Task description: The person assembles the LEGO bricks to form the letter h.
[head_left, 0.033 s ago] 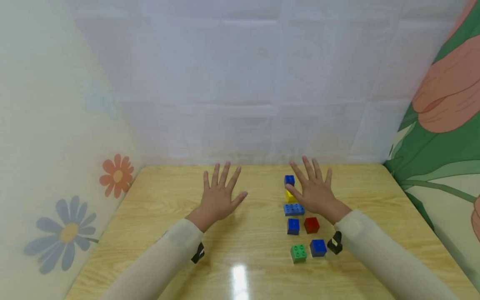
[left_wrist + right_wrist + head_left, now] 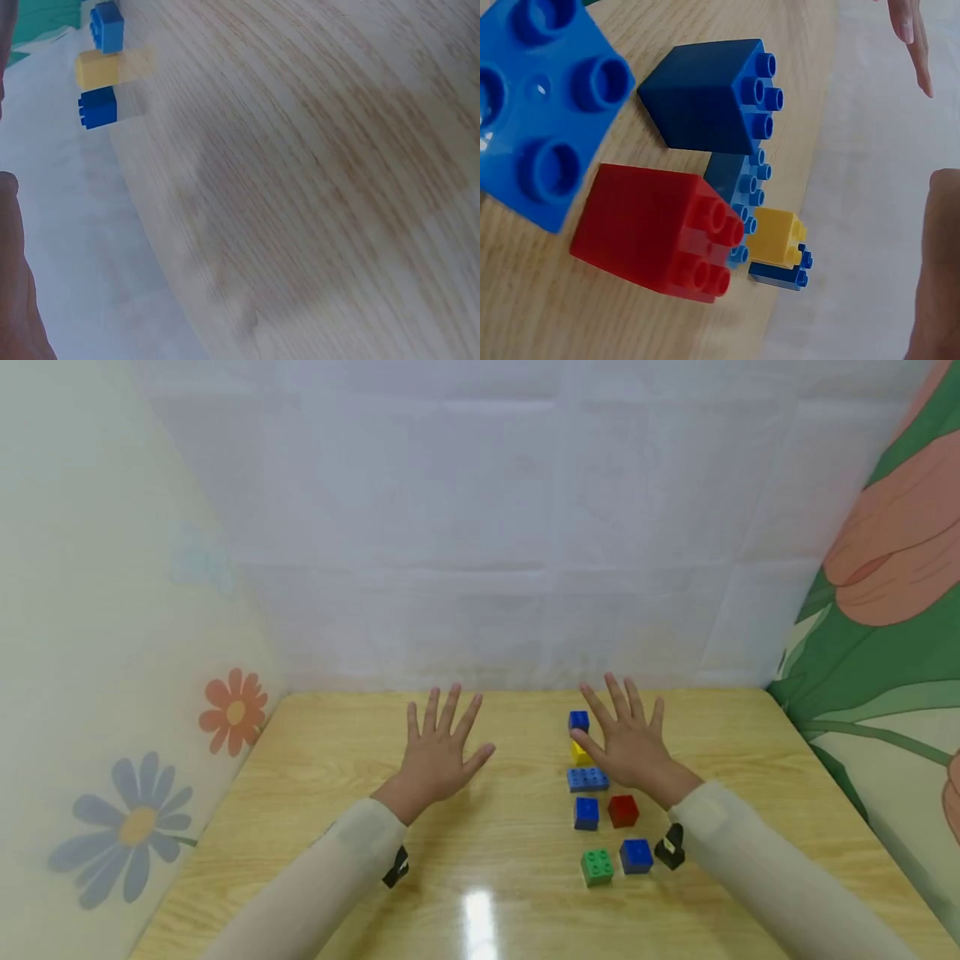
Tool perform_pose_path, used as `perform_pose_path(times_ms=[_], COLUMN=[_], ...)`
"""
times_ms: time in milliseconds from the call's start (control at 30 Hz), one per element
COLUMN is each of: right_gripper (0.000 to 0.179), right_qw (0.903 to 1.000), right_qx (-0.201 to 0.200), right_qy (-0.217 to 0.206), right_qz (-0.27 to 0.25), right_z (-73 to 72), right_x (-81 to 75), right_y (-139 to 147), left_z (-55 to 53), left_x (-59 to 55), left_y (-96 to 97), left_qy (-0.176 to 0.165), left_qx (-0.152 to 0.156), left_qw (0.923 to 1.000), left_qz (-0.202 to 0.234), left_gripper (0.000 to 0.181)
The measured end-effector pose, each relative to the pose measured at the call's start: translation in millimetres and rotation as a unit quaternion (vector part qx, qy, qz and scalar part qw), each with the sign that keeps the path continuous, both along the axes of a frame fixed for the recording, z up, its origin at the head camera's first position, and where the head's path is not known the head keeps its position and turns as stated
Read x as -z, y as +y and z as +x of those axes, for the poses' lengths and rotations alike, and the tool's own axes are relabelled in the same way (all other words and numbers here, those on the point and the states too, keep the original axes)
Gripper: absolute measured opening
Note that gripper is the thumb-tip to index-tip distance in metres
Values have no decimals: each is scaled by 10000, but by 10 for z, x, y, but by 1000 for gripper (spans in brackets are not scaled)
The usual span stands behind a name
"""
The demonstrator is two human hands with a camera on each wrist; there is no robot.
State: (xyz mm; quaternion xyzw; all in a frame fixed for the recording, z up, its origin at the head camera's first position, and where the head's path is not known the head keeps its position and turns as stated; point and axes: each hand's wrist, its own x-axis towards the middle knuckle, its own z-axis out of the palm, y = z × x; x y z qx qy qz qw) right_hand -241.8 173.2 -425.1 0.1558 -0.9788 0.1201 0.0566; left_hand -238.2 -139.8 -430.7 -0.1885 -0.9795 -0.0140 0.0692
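Head view showed the left hand (image 2: 435, 760) and the right hand (image 2: 633, 747) with fingers spread wide, holding nothing; the yellow plastic brick (image 2: 581, 755), partly hidden by the right hand, stood on the wood-grained worktop (image 2: 330, 735) between a small dark-blue plastic brick (image 2: 578, 719) and a long blue studded plastic brick (image 2: 588, 779). For good handling, it seemed better to pinch one brick by its sides, without knocking its close neighbours.

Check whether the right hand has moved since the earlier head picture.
No. In the head view, the right hand shows no visible shift in any direction against the far edge of the table.
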Motion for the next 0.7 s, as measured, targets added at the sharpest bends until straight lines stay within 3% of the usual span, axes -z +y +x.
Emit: perform_pose_path(times_ms=[200,333,433,533,700], right_gripper=[75,77,83,90,100], right_qw=[9996,9937,9838,9738,9583], right_qx=[-141,-829,-1412,-1802,-2296], right_qy=[75,253,38,-337,-702], right_qz=[-218,-710,-1104,-1347,-1546], right_z=[25,114,241,379,595], right_x=[56,23,-49,-99,-88], right_y=[58,127,187,249,356], left_z=[22,124,256,413,639], left_x=[27,-14,-104,-212,-285], left_y=[42,145,269,404,602], left_qy=[-25,-14,-220,-571,-940], left_qx=[141,691,1198,1517,1766], left_qw=[9998,9949,9814,9627,9423], left_qz=[119,737,1482,2167,2684], left_gripper=[81,86,88,87,83])
